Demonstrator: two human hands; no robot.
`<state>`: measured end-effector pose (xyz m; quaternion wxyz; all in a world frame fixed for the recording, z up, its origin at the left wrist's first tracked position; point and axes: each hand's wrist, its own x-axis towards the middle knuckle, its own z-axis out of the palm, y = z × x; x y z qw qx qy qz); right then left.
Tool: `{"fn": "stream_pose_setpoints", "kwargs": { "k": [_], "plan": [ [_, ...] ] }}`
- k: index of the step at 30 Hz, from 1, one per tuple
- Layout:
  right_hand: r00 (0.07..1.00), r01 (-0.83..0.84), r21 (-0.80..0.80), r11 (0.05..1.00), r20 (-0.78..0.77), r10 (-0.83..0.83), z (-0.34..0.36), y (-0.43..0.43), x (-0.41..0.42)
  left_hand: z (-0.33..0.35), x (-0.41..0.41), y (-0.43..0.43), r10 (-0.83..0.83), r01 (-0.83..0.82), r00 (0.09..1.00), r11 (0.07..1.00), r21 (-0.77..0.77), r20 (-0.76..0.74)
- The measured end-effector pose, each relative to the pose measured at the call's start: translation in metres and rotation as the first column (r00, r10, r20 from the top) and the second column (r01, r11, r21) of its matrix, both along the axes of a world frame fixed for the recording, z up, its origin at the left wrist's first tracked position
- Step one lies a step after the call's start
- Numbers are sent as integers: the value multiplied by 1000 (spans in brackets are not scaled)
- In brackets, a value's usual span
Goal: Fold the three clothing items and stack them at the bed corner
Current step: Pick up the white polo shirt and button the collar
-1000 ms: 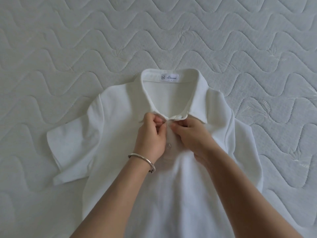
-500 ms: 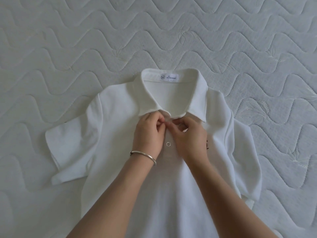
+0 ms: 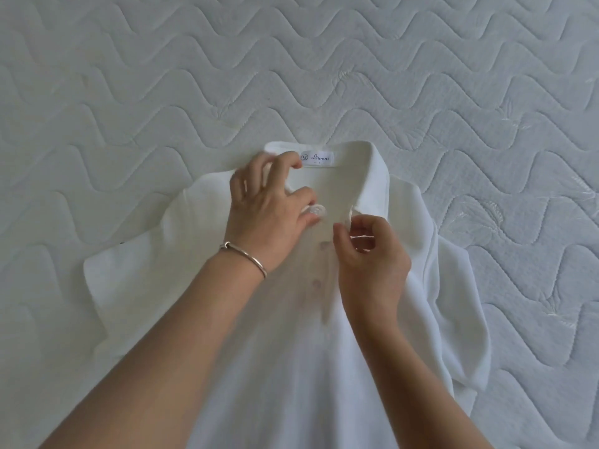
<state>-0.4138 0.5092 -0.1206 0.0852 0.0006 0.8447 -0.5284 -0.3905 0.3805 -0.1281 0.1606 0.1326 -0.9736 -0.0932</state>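
Observation:
A white short-sleeved polo shirt point(image 3: 421, 260) lies face up on the quilted mattress, collar pointing away from me, a small brand label showing inside the neck. My left hand point(image 3: 265, 205), with a silver bangle on the wrist, lies over the left side of the collar and pinches its tip between thumb and fingers. My right hand point(image 3: 369, 257) pinches the right collar tip beside the button placket. The two collar tips are held apart. The other clothing items are out of view.
The white quilted mattress point(image 3: 129, 92) with wavy stitching fills the whole view around the shirt. No bed edge or corner shows.
Both hands left the top button at the placket. The left hand rose onto the left collar side, and the collar tips now sit spread apart.

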Motion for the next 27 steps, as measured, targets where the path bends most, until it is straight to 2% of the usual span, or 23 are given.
{"fn": "stream_pose_setpoints", "kwargs": {
  "k": [2, 3, 7, 13, 16, 22, 27],
  "plan": [
    [1000, 5, -80, 997, 11, -4, 1, -4, -1, 5, -7, -6, -121, 129, 990, 986, -105, 77],
    [1000, -6, -104, 995, 22, 8, 0, -7, -1, 10, -11, -8, -152, 163, 979, 983, -79, 137],
    [993, -82, -75, 994, 74, 87, -9, -14, -3, 10, -20, -13, -198, 131, 918, 969, 208, 345],
    [984, -121, -73, 990, 125, 130, -16, -15, -8, -1, -16, -14, -224, 53, 941, 838, 544, 254],
    [980, -173, -33, 984, 92, 175, -18, -15, -9, -3, -12, -14, -251, 47, 931, 802, 596, 265],
    [938, -326, 182, 928, -56, 341, -21, -13, -19, -6, -11, -15, -223, 3, 941, 756, 654, 253],
    [891, -284, 280, 917, -276, 361, -25, -13, -18, -3, -12, -10, -204, -8, 955, 710, 704, 217]
  ]
}}
